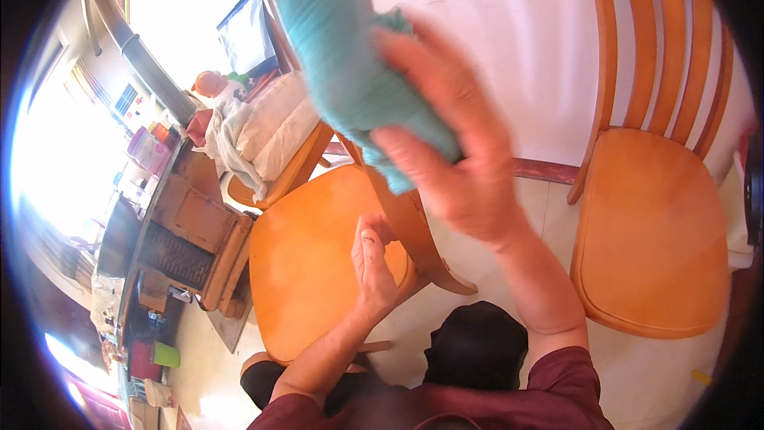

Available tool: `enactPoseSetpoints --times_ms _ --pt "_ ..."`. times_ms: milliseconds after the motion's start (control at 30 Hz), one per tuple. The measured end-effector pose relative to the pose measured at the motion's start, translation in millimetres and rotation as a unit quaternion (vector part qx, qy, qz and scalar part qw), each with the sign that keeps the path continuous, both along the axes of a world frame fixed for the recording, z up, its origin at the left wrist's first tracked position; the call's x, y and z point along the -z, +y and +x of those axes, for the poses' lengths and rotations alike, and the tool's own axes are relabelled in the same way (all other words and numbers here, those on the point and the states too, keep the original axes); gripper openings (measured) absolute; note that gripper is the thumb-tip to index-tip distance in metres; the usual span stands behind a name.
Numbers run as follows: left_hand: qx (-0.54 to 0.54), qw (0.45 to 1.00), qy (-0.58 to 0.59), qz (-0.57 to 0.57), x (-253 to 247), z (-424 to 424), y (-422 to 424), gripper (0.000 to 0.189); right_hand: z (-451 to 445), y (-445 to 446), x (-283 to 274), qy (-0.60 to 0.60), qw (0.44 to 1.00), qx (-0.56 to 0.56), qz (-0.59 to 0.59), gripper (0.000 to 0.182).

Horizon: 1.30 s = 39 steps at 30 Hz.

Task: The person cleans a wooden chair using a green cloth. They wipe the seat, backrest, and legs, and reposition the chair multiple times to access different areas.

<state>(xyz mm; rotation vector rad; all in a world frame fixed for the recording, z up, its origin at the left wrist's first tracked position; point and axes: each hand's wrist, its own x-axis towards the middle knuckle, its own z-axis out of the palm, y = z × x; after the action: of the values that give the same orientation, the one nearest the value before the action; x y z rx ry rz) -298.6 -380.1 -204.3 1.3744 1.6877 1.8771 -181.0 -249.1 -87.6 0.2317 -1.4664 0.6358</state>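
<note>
My right hand (465, 131) is raised and holds a teal cloth (358, 77), blurred by motion, against or just over the upper part of a wooden chair's back. The exact contact is hidden by the cloth. Lower and to the left, my left hand (376, 260) touches or rests by the side post of the chair back (412, 233); its fingertips are partly hidden, so its grip cannot be told. Beneath it lies the chair's round-cornered wooden seat (316, 251).
A second wooden chair (653, 239) stands at the right by the pale wall (513, 60). At the left, a chair holds beige cushions (274, 125) and a stuffed toy (221, 85). Farther left is a cluttered table (140, 239), with a green bin (166, 355) below.
</note>
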Motion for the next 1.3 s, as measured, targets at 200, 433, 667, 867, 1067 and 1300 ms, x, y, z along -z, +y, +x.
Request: enactPoseSetpoints --times_ms 200,433,667,867,1067,1300 --pt "0.028 0.999 -0.033 0.009 -8.4 0.1 1.2 0.052 -11.2 -21.8 163.7 -0.126 0.989 0.071 0.022 0.051" --pt "0.065 0.995 -0.072 0.0 -2.3 -11.0 -3.1 0.042 40.8 -32.5 271.8 -0.377 0.92 0.096 0.048 0.057" --pt "0.102 0.994 -0.009 -0.031 -2.1 -3.6 6.4 0.033 22.9 -14.2 60.7 -0.043 0.957 0.079 -0.277 0.057" --pt "0.204 0.925 -0.313 -0.067 9.4 1.4 18.0 0.064 2.5 16.0 -111.4 0.022 0.959 -0.221 -0.176 0.057" --pt "0.172 0.949 -0.252 -0.08 71.6 -14.4 29.6 0.07 -27.3 -15.9 2.0 -0.024 0.926 -0.216 -0.31 0.053" --pt "0.147 0.974 -0.172 0.0 64.7 -0.8 12.2 0.047 -25.3 -56.7 90.3 -0.064 0.934 -0.143 -0.32 0.05"
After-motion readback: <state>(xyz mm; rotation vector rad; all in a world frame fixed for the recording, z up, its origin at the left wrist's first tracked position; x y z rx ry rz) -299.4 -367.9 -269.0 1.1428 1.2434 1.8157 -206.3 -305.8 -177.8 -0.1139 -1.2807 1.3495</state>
